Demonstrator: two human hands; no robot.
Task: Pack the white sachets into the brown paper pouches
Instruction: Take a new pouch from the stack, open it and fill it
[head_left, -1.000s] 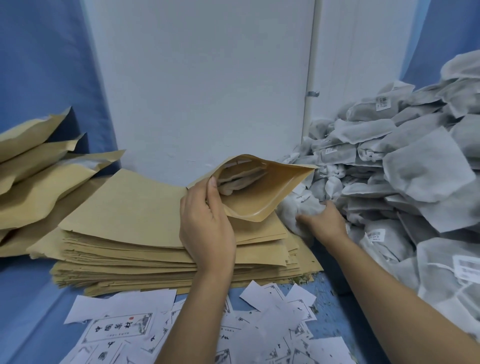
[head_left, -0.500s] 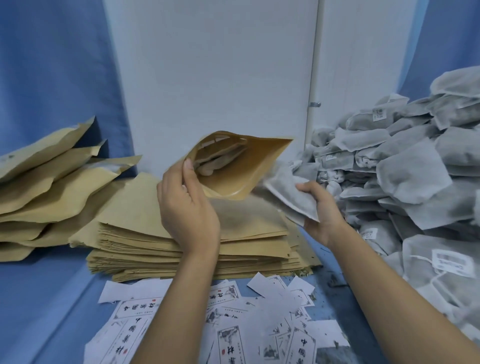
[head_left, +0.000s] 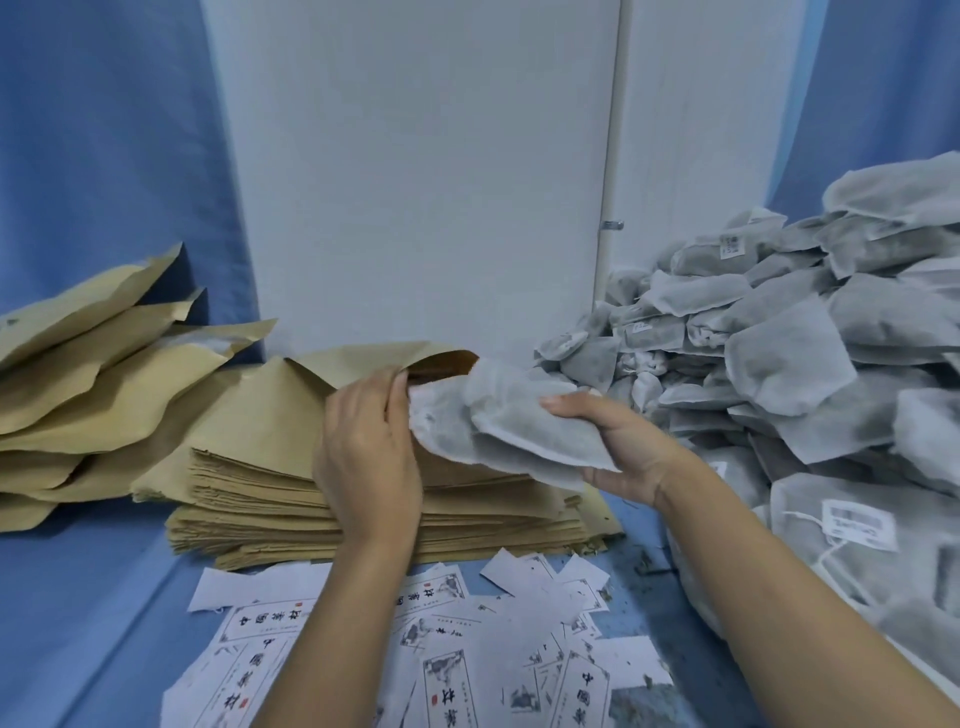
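My left hand (head_left: 366, 452) pinches the near lip of an open brown paper pouch (head_left: 374, 358) that lies over the stack of flat pouches (head_left: 249, 467). My right hand (head_left: 618, 441) grips a white sachet (head_left: 519, 431), thumb on top, fingers beneath. The sachet's far end sits at the pouch's dark mouth (head_left: 441, 364), touching my left fingers. How far it reaches inside is hidden.
A big heap of white sachets (head_left: 805, 364) fills the right side, some with labels. Filled brown pouches (head_left: 88, 374) are piled at the left. Printed paper labels (head_left: 441, 649) lie scattered on the blue table in front. A white wall panel stands behind.
My right hand has carried the sachet left to the pouch's mouth. My left hand has lowered the pouch and tipped its opening toward the right.
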